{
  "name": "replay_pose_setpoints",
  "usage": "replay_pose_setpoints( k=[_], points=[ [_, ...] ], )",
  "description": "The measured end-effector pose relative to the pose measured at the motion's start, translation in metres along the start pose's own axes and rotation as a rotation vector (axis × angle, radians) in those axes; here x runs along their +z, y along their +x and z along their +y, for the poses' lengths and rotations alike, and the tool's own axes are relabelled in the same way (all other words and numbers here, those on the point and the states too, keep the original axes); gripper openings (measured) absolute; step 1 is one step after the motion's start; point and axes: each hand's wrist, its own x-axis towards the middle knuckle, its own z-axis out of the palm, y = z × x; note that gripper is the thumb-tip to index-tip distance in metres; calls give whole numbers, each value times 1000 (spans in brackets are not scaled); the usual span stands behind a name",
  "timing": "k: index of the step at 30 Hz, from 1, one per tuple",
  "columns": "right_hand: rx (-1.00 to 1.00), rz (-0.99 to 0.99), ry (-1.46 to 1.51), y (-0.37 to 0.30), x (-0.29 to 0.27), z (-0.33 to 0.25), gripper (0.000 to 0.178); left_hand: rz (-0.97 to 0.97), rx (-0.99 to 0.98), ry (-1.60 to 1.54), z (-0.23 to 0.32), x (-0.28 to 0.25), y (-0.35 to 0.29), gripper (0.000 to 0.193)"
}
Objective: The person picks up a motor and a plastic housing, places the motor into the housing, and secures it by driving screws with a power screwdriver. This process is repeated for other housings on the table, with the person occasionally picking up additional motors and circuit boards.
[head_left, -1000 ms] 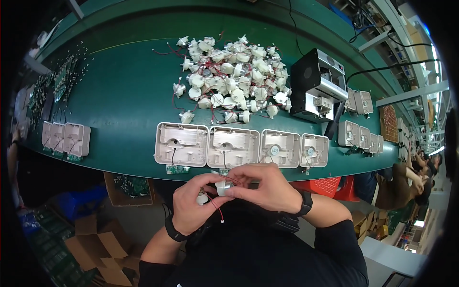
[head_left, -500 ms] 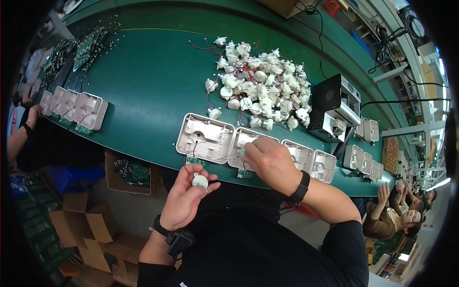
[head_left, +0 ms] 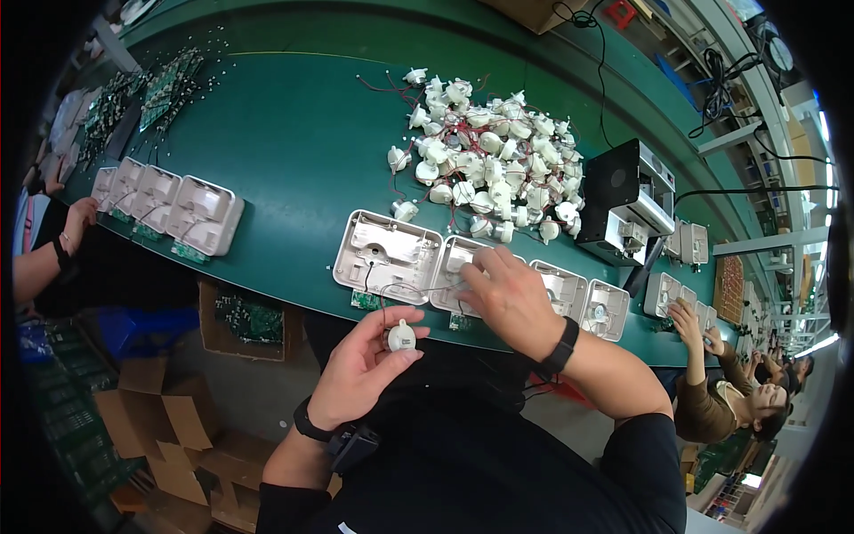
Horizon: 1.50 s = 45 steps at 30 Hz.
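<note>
My left hand (head_left: pixel 365 369) is closed around a small white round part with a tab (head_left: pixel 401 336), in front of the bench edge. Thin wires (head_left: pixel 414 288) run up from that part and across to my right hand (head_left: pixel 509 292), whose fingers are pinched on them above the second housing. An open white plastic housing (head_left: pixel 389 256) lies at the left of a row, and a green circuit board (head_left: pixel 365 299) hangs at its near edge on a black wire. The second housing (head_left: pixel 453 258) is partly hidden by my right hand; two more sit to its right.
Behind the row lies a heap of white wired parts (head_left: pixel 498 169). A black and silver machine (head_left: pixel 627 205) stands right of it. More housings (head_left: pixel 206 214) and circuit boards (head_left: pixel 169 89) are at the left, near another person's hand (head_left: pixel 80 218). A co-worker's hand (head_left: pixel 687 322) reaches over housings at the right.
My left hand has moved right and up with the white part, turning it. The housings at the far left have shifted right. The right-hand co-worker's hand has come down onto the housings.
</note>
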Motion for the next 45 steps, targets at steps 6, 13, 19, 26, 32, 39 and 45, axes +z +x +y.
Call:
replay_pose_setpoints(
  k=[6, 13, 19, 26, 32, 39, 45],
  points=[
    [209, -90, 593, -1, -39, -24, 30, 62, 116, 395, -4, 20, 10, 42],
    [493, -197, 1287, 1, -19, -22, 22, 24, 99, 772, 2, 41, 17, 45],
    [573, -189, 1231, -1, -40, -20, 16, -23, 213, 739, 3, 39, 18, 45],
    [605, -115, 1334, -7, -50, -17, 18, -272, 96, 413, 12, 36, 19, 44],
    [586, -60, 1460, -9, -49, -18, 17, -368, 132, 424, 19, 33, 17, 43],
    [630, -82, 1562, -6, -57, -16, 18, -230, -71, 140, 14, 37, 16, 45],
    [460, -25, 1363, -13, -54, -27, 13, -132, 10, 535, 26, 40, 18, 43]
  ],
)
